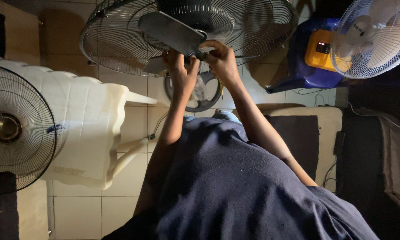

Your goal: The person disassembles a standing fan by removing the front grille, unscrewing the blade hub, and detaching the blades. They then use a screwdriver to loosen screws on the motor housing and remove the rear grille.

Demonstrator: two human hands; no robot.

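A large fan with a round wire guard (120,49) and grey blades (168,29) lies in front of me at the top of the view. Both my hands meet at its hub, under the middle blade. My left hand (180,71) is closed around the hub from the left. Touching it from the right, my right hand (222,60) has its fingers pinched on the same hub. A thin yellowish object shows just below my right wrist; I cannot tell what it is. The fan's dark round base (209,100) sits behind my wrists. My dark blue garment fills the lower view.
A white plastic chair (88,129) lies at left on the tiled floor, with another wire fan guard (13,129) beside it. At top right stand a white fan (373,35) and a blue and yellow device (317,51). Cables and a dark mat lie at right.
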